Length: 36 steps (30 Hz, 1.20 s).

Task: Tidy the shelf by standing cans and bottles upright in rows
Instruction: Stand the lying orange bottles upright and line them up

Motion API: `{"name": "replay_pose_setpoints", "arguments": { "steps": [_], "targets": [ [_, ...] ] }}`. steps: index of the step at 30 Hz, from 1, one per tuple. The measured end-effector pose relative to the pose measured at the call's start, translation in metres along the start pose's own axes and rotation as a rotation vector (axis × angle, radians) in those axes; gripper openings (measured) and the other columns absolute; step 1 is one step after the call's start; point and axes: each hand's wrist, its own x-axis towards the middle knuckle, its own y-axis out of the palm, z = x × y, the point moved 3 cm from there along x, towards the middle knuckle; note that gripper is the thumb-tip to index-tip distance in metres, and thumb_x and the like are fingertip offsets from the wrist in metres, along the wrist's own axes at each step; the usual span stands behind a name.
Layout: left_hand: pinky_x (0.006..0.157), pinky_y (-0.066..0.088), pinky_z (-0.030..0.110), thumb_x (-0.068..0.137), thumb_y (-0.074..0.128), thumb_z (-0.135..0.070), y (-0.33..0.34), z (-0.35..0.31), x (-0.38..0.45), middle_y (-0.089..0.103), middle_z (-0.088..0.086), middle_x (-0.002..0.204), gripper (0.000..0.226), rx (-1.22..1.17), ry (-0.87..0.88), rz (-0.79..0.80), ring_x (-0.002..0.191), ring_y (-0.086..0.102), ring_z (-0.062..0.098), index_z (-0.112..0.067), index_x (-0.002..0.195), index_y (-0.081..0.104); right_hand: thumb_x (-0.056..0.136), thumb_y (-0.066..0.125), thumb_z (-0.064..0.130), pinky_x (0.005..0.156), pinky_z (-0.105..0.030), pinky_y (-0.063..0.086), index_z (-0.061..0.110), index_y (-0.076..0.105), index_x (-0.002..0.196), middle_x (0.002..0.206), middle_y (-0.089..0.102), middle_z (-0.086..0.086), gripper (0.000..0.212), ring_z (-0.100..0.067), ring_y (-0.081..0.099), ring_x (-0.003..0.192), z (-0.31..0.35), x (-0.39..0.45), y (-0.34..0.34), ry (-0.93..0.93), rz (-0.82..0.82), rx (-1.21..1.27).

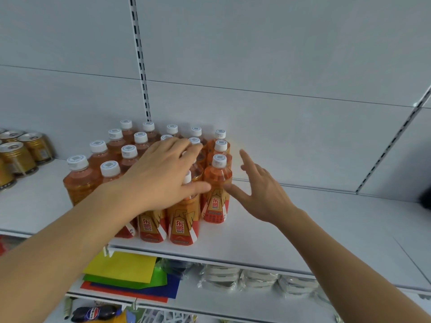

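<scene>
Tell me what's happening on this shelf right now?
A person is squaring up a block of orange drink bottles standing upright in rows on the white shelf. The left hand lies open over the bottle tops; the right hand, fingers spread, sits at the block's right edge. Gold cans stand upright at far left.

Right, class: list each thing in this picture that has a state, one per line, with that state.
Orange bottles: upright, capped, in rows.
Gold cans: upright at shelf's left end.
Left hand: open, fingers straight, resting over the bottle caps.
Right hand: open, fingers spread, beside the rightmost bottles.
Cola bottle: lying on its side, lower shelf.
</scene>
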Motion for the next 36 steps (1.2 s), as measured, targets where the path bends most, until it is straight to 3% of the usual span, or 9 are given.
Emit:
{"name": "replay_pose_setpoints", "arguments": {
  "steps": [3,9,13,16,21,25,27,32,36],
  "targets": [
    [0.123,0.031,0.048,0.092,0.008,-0.083,-0.005,-0.01,0.029,0.033,0.002,0.166,0.097,-0.026,0.018,-0.021,0.154,0.027,0.024,-0.02,0.164,0.025,0.09,0.043,0.086,0.122,-0.049,0.038,0.038,-0.004,0.169,0.174,0.027,0.003,0.104,-0.021,0.031,0.157,-0.033,-0.007,0.009,0.062,0.159,0.019],
    [0.127,0.022,0.051,0.1,0.01,-0.066,0.009,-0.022,0.086,0.02,0.002,0.175,0.082,-0.033,0.035,0.105,0.16,0.016,0.023,-0.02,0.167,0.022,0.093,0.063,0.072,0.129,-0.043,0.026,0.036,-0.007,0.17,0.179,0.007,0.007,0.11,-0.019,0.018,0.162,-0.045,0.003,0.033,0.054,0.393,0.013],
    [0.13,0.012,0.05,0.11,0.014,-0.058,0.017,-0.02,0.103,0.002,-0.001,0.178,0.07,-0.04,0.034,0.256,0.163,0.003,0.02,-0.021,0.169,0.011,0.092,0.068,0.069,0.128,-0.042,0.027,0.037,-0.007,0.17,0.178,0.011,0.008,0.112,-0.02,0.022,0.161,-0.044,0.012,0.044,0.057,0.453,0.04],
    [0.131,0.011,0.046,0.11,0.015,-0.058,0.017,-0.017,0.107,-0.001,-0.003,0.178,0.07,-0.104,0.054,0.329,0.163,0.002,0.018,-0.022,0.17,0.009,0.091,0.072,0.066,0.125,-0.045,0.034,0.047,-0.006,0.167,0.176,0.022,0.012,0.111,-0.022,0.033,0.157,-0.042,0.017,0.05,0.037,0.461,0.068],
    [0.129,0.019,0.048,0.109,0.017,-0.06,0.018,-0.013,0.114,0.007,-0.001,0.178,0.072,-0.088,0.109,0.34,0.163,0.008,0.02,-0.02,0.168,0.015,0.092,0.074,0.061,0.121,-0.043,0.037,0.053,0.0,0.166,0.171,0.034,0.01,0.105,-0.02,0.04,0.152,-0.042,0.017,0.053,0.078,0.445,0.111],
    [0.123,0.03,0.046,0.107,0.02,-0.065,0.014,-0.013,0.12,0.022,0.0,0.173,0.072,-0.086,0.141,0.343,0.157,0.024,0.022,-0.02,0.163,0.03,0.088,0.075,0.065,0.123,-0.045,0.038,0.056,0.002,0.165,0.171,0.034,0.012,0.106,-0.02,0.039,0.153,-0.042,0.017,0.052,0.094,0.441,0.098],
    [0.124,0.028,0.047,0.105,0.019,-0.067,0.012,-0.012,0.123,0.022,0.001,0.173,0.075,-0.118,0.148,0.324,0.157,0.021,0.023,-0.022,0.163,0.03,0.082,0.077,0.072,0.125,-0.047,0.036,0.056,0.001,0.165,0.173,0.028,0.017,0.113,-0.018,0.035,0.156,-0.044,0.019,0.05,0.087,0.44,0.084],
    [0.13,0.01,0.055,0.085,0.01,-0.088,0.016,-0.006,0.132,-0.013,-0.002,0.177,0.104,-0.066,0.13,0.366,0.162,-0.013,0.021,-0.027,0.169,0.002,0.064,0.08,0.086,0.129,-0.044,0.025,0.049,-0.011,0.166,0.176,-0.002,0.023,0.141,-0.016,0.016,0.162,-0.052,0.035,0.038,0.089,0.472,0.048],
    [0.131,0.003,0.053,0.067,0.002,-0.098,0.025,-0.001,0.135,-0.018,-0.006,0.175,0.121,-0.138,0.105,0.463,0.161,-0.017,0.018,-0.032,0.168,-0.004,0.057,0.085,0.086,0.128,-0.046,0.026,0.054,-0.018,0.162,0.175,-0.008,0.025,0.151,-0.017,0.014,0.163,-0.052,0.055,0.039,0.013,0.489,0.051]
  ]
}}
